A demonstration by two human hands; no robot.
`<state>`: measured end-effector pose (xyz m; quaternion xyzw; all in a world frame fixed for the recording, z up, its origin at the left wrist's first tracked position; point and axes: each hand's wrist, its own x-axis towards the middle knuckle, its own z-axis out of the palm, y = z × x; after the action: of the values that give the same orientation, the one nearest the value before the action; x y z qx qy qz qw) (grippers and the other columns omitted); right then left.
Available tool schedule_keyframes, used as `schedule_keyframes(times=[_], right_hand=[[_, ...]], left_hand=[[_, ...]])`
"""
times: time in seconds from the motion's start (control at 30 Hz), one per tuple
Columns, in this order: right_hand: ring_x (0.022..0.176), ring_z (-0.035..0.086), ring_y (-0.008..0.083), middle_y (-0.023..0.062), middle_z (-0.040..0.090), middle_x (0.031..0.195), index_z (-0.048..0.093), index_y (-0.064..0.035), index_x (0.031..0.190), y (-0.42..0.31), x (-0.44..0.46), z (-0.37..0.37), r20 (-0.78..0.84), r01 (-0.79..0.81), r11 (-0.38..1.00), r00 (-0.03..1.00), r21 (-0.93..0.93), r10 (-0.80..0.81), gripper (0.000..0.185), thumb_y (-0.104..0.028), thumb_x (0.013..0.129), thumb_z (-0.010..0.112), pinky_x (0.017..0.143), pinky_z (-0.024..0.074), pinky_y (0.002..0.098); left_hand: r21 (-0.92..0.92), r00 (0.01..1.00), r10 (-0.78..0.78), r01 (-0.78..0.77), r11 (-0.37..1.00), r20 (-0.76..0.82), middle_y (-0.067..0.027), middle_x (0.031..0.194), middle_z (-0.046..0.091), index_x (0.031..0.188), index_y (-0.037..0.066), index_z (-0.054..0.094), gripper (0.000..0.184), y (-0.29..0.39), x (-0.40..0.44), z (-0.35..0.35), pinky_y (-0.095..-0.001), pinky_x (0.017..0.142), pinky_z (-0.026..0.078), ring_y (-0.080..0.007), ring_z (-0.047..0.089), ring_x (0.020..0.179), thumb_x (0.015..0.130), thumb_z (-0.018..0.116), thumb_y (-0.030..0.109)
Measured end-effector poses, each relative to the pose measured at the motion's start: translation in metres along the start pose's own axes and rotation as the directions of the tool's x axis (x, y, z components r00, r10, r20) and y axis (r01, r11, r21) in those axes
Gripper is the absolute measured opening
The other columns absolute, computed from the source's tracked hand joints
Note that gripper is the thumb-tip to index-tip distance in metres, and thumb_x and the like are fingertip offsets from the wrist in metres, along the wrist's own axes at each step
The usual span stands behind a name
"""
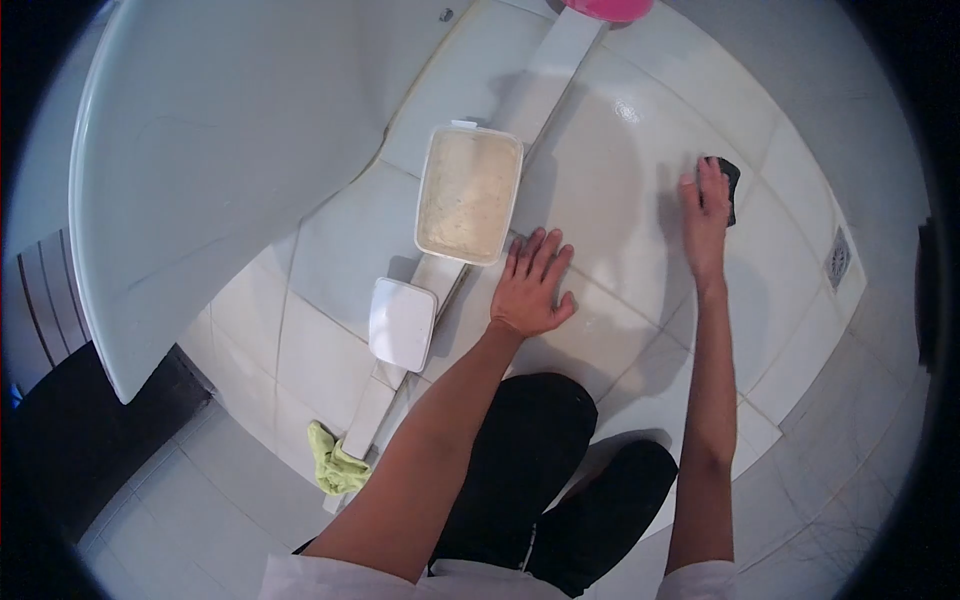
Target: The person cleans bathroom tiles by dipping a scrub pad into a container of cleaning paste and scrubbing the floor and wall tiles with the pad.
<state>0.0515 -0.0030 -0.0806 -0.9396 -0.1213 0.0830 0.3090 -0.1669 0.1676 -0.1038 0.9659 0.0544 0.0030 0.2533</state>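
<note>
My left hand point(533, 285) rests on the white tiled floor point(590, 200), fingers spread, holding nothing. Its fingertips are close to a rectangular plastic tub point(468, 195) with pale, cloudy liquid in it. Out to the right, my right hand point(707, 210) presses a black sponge point(733, 190) against the tiles. The fingers lie over the sponge and hide much of it. A small white lidded container point(402, 325) sits on the raised ledge point(372, 410), left of my left forearm.
A yellow-green cloth point(335, 460) hangs over the near end of the ledge. At its far end is a pink container point(612, 8), partly out of view. A curved glass panel point(230, 150) takes up the left side. A floor drain point(838, 258) is at the right.
</note>
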Motion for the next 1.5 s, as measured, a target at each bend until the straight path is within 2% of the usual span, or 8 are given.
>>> schedule_keyframes(times=[0.17,0.3,0.5,0.8,1.17,1.33,1.43,1.5], right_hand=[[0.140,0.022,0.0324,0.0134,0.029,0.150,0.055,-0.0144,0.127,-0.139,-0.055,-0.005,0.238,0.590,0.801,0.767,0.104,-0.596,0.049,-0.023,0.079,0.064,0.111,0.0093,0.0591],[0.139,0.025,0.0327,0.0135,0.032,0.148,0.057,-0.0139,0.124,-0.154,-0.063,0.008,0.226,0.591,0.793,0.761,0.147,-0.609,0.048,-0.021,0.078,0.066,0.110,0.0118,0.0599],[0.129,0.040,0.0310,0.0168,0.045,0.138,0.059,-0.0074,0.123,-0.058,-0.036,-0.012,-0.182,-0.083,0.951,0.973,0.298,0.141,0.036,-0.010,0.086,0.058,0.106,0.0320,0.0427],[0.141,0.018,0.0328,0.0111,0.029,0.150,0.065,-0.0135,0.112,-0.177,-0.076,0.014,0.264,0.667,0.743,0.707,0.059,-0.656,0.047,-0.047,0.080,0.061,0.109,0.0100,0.0646],[0.142,0.013,0.0307,0.0117,0.030,0.150,0.069,-0.0063,0.100,-0.190,-0.080,0.036,0.369,0.699,0.712,0.679,-0.061,-0.635,0.061,-0.061,0.081,0.051,0.108,0.0092,0.0652],[0.141,0.019,0.0270,0.0102,0.033,0.149,0.064,-0.0018,0.111,-0.165,-0.072,0.016,0.176,0.369,0.815,0.857,0.447,-0.485,0.047,-0.042,0.091,0.050,0.113,0.0135,0.0523],[0.136,0.030,0.0209,0.0102,0.038,0.146,0.060,-0.0014,0.118,-0.116,-0.058,0.000,0.358,-0.331,0.268,0.932,0.905,-0.058,0.048,-0.037,0.097,0.036,0.109,0.0240,0.0382],[0.132,0.035,0.0186,0.0094,0.040,0.145,0.059,-0.0023,0.119,-0.086,-0.047,-0.016,0.409,-0.407,0.087,0.913,0.909,-0.004,0.050,-0.040,0.098,0.034,0.106,0.0271,0.0354]], left_hand=[[-0.014,0.997,-0.020,0.021,1.000,0.068,-0.0134,0.148,0.030,0.135,0.010,0.043,0.063,0.000,-0.002,-0.002,-0.0516,0.112,0.019,-0.0318,0.026,0.138,0.077,0.052,0.035],[-0.268,0.992,-0.118,0.128,0.955,0.051,-0.0136,0.148,0.030,0.134,0.009,0.044,0.063,0.008,0.005,-0.014,-0.0514,0.112,0.019,-0.0316,0.027,0.137,0.077,0.052,0.034],[-0.011,1.000,0.004,-0.004,1.000,0.003,-0.0141,0.146,0.031,0.134,0.010,0.042,0.063,0.000,-0.001,-0.001,-0.0530,0.111,0.020,-0.0334,0.028,0.136,0.077,0.055,0.036],[0.083,0.999,0.014,-0.017,0.996,0.042,-0.0143,0.146,0.031,0.133,0.009,0.043,0.065,-0.003,0.005,0.002,-0.0536,0.111,0.019,-0.0333,0.028,0.136,0.077,0.055,0.039],[0.046,1.000,0.004,-0.004,0.999,0.018,-0.0142,0.147,0.031,0.134,0.008,0.044,0.066,0.000,-0.002,-0.002,-0.0533,0.112,0.019,-0.0330,0.028,0.136,0.076,0.054,0.038],[0.019,1.000,-0.005,0.005,1.000,0.005,-0.0142,0.147,0.032,0.134,0.008,0.044,0.066,-0.002,-0.003,0.002,-0.0532,0.112,0.019,-0.0328,0.028,0.136,0.076,0.054,0.037],[0.006,1.000,-0.013,0.012,1.000,0.013,-0.0139,0.146,0.032,0.134,0.009,0.044,0.067,-0.002,-0.003,0.001,-0.0539,0.111,0.018,-0.0328,0.028,0.136,0.075,0.056,0.038],[0.013,0.998,-0.030,0.029,0.999,0.057,-0.0134,0.144,0.034,0.132,0.010,0.045,0.066,0.000,-0.001,0.000,-0.0546,0.111,0.018,-0.0329,0.028,0.136,0.073,0.059,0.036]])
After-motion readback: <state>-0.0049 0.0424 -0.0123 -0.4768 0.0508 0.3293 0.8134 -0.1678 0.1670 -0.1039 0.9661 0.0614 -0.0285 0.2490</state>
